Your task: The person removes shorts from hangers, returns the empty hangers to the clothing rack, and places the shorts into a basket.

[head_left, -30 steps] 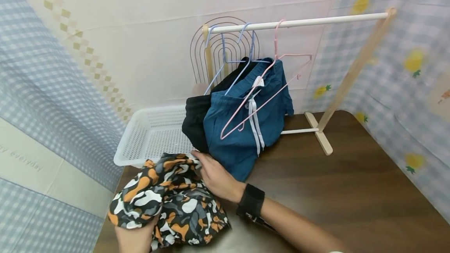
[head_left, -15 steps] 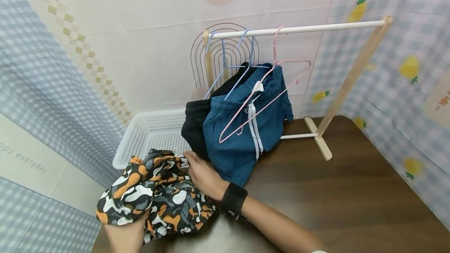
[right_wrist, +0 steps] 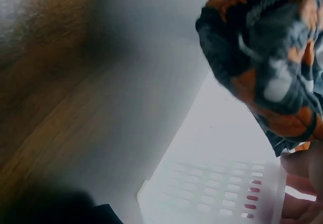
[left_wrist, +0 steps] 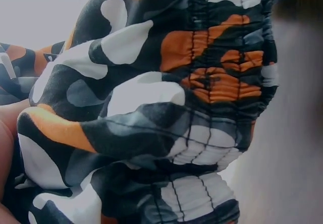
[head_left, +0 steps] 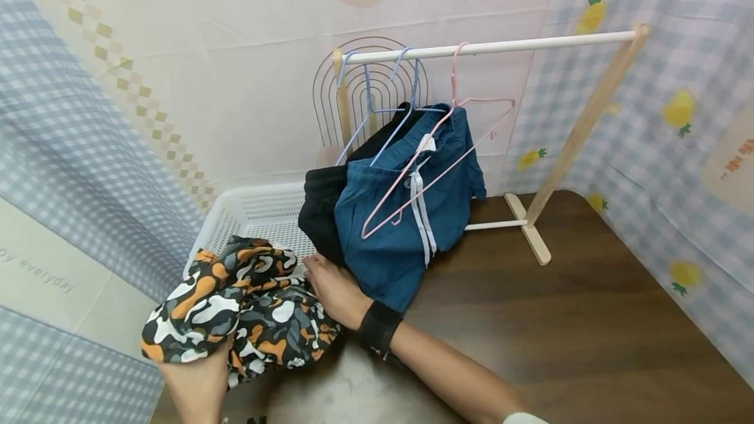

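Note:
Shorts [head_left: 235, 309] in a black, orange, white and grey camouflage print are bunched up at the front left. My left hand [head_left: 200, 368] holds them from below, its fingers mostly hidden under the cloth. Their gathered elastic waistband [left_wrist: 217, 77] fills the left wrist view. At the near right corner of a white perforated basket [head_left: 268, 205], my right hand [head_left: 332, 288] grips the rim. In the right wrist view, its fingers [right_wrist: 303, 166] lie on both sides of the basket wall, partly visible through the holes. The shorts hang over the basket's near side.
A rack with a white rail [head_left: 518, 44] stands behind. From it hang blue hangers [head_left: 385, 110], a bare pink hanger [head_left: 453, 90], black shorts [head_left: 321, 214] and blue shorts [head_left: 377, 247]. The blue shorts reach close to my right hand. A dark wooden tabletop [head_left: 559, 332] extends rightward.
Both hands and the camouflage shorts have shifted left and slightly up in the head view. My right hand has come off the shorts' edge and now grips the basket rim.

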A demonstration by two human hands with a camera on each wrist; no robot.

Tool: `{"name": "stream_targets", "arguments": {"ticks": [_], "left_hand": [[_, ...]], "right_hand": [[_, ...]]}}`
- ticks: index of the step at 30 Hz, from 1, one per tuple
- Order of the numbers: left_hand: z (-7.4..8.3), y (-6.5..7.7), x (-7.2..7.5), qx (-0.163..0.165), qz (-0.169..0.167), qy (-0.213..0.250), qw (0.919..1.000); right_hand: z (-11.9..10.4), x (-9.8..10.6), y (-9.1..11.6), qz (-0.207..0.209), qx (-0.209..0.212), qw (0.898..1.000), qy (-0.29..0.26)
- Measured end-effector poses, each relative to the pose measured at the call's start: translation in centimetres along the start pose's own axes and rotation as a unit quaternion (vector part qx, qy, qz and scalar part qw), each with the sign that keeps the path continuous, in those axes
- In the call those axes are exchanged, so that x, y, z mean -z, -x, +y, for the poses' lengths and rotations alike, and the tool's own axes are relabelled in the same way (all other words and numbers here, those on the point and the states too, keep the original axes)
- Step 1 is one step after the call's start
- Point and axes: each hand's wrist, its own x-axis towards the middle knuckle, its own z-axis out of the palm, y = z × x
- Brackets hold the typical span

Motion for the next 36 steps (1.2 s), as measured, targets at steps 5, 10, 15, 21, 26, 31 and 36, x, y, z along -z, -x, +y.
{"name": "stream_targets", "arguments": {"ticks": [5, 10, 15, 21, 26, 31, 36], "left_hand": [[-0.2, -0.6, -0.4, -0.002, 0.016, 0.014, 0.9998], [0.1, -1.1, -0.5, 0.013, 0.014, 0.007, 0.9998], [-0.1, -2.1, -0.7, 0.002, 0.027, 0.016, 0.9995], [0.1, -3.4, -1.0, -0.016, 0.037, 0.015, 0.9991], [1.0, -4.5, -1.2, -0.013, 0.04, -0.014, 0.999], [1.3, -5.5, -2.2, -0.004, 0.039, 0.013, 0.9991], [1.2, -6.0, -3.3, -0.005, 0.038, 0.051, 0.998]], "right_hand": [[0.1, -0.2, -0.3, 0.015, 0.006, 1.0, -0.001], [-0.1, 0.0, -0.4, 0.016, 0.008, 1.0, -0.001], [-0.2, 0.0, -0.6, 0.009, 0.006, 1.0, 0.004], [-0.1, 0.2, -0.7, 0.007, 0.025, 1.0, 0.005], [-0.1, 0.3, -0.8, 0.002, 0.026, 1.0, -0.01], [0.0, 0.4, -1.2, 0.001, 0.032, 0.999, -0.017], [0.1, 0.4, -1.3, -0.005, 0.033, 0.999, -0.028]]}}
